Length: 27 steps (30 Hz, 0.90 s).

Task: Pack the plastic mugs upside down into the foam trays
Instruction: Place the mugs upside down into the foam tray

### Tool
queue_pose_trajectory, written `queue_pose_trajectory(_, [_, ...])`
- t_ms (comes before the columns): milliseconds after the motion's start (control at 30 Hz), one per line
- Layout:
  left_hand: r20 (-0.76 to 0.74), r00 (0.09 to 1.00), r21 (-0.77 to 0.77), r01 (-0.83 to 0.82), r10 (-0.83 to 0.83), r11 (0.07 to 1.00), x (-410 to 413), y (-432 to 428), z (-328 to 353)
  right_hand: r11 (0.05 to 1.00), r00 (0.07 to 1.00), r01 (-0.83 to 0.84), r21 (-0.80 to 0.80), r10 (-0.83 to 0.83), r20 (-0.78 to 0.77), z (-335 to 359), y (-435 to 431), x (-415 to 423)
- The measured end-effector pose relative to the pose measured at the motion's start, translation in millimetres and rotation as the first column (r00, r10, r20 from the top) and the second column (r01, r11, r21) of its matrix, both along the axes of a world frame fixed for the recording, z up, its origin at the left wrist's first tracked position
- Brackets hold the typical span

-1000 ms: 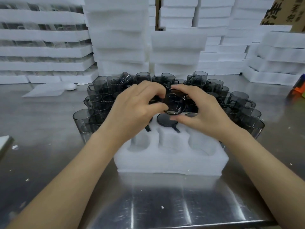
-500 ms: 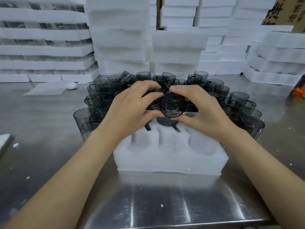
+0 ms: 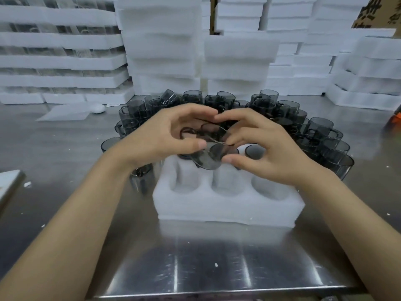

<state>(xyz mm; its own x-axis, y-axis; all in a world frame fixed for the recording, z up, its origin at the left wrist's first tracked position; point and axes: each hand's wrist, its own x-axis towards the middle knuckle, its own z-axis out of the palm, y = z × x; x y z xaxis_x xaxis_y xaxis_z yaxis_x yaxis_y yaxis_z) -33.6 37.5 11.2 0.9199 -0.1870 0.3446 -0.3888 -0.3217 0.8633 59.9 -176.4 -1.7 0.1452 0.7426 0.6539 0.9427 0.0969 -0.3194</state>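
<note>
Both your hands are on one smoky grey mug (image 3: 207,158). Your left hand (image 3: 160,135) grips it from the left with the thumb on its side. Your right hand (image 3: 267,151) pinches it from the right, thumb under the edge, fingers arched over the top. The fingertips of the two hands nearly meet above it.

The mug is in the air over the back half of the foam tray (image 3: 227,210), tilted, with its flat base facing you. It's motion-blurred, so I can't tell exactly how far it's tipped.

The tray sits on the steel table (image 3: 195,268) right in front of you. Its three front pockets (image 3: 225,183) hold nothing. In the back row, an inverted mug (image 3: 255,152) sits at the right. A second dark base just left of it is mostly hidden by the held mug.

Loose mugs (image 3: 321,129) ring the tray at the back and sides, most of them upright. Foam stacks (image 3: 162,51) line the wall behind, and a cardboard box (image 3: 377,14) is at top right.
</note>
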Motion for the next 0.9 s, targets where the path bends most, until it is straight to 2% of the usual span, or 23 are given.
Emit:
queue_pose_trajectory(100, [0.079, 0.991, 0.002, -0.108, 0.107, 0.994, 0, 10, 4, 0.999, 1.0, 0.021, 0.029, -0.02, -0.022, 13, 6, -18])
queue_pose_trajectory(133, [0.112, 0.97, 0.038, -0.219, 0.214, 0.975, -1, 12, 4, 0.999, 0.999, 0.033, 0.021, -0.033, 0.001, 17, 10, -25])
queue_pose_trajectory(200, [0.161, 0.877, 0.075, -0.468, 0.453, 0.88, 0, 18, 2, 0.996, 0.994, 0.069, -0.051, -0.064, 0.091, 18, 21, -40])
queue_pose_trajectory(267, [0.173, 0.766, 0.116, -0.64, 0.619, 0.759, 2, 23, -1, 0.986, 0.985, 0.096, -0.136, -0.074, 0.156, 13, 31, -50])
queue_pose_trajectory(333, [0.239, 0.654, 0.346, -0.748, 0.718, 0.566, 3, 34, -3, 0.982, 0.982, 0.096, -0.166, -0.066, 0.175, 10, 37, -53])
queue_pose_trajectory(400, [0.29, 0.578, 0.609, -0.726, 0.763, 0.32, 1, 43, -6, 0.982, 0.987, 0.073, -0.174, -0.046, 0.156, 9, 39, -51])
queue_pose_trajectory(467, [0.265, 0.548, 0.727, -0.654, 0.793, 0.209, -3, 44, -7, 0.979, 0.987, 0.074, -0.19, -0.045, 0.152, 7, 41, -49])
queue_pose_trajectory(533, [0.241, 0.547, 0.776, -0.605, 0.802, 0.179, -5, 42, -5, 0.972, 0.983, 0.078, -0.222, -0.037, 0.181, 5, 43, -48])
queue_pose_trajectory(600, [0.178, 0.554, 0.811, -0.551, 0.813, 0.197, -6, 39, -4, 0.963, 0.985, 0.058, -0.264, -0.013, 0.172, 4, 44, -48])
queue_pose_trajectory(733, [0.064, 0.558, 0.871, -0.436, 0.827, 0.227, -6, 33, -6, 0.927, 0.999, -0.007, -0.375, 0.02, 0.029, 5, 40, -46])
queue_pose_trajectory(900, [0.126, 0.56, 0.798, -0.548, 0.819, 0.252, -1, 23, -6, 0.864, 0.998, -0.056, -0.5, 0.04, -0.042, 6, 43, -42])
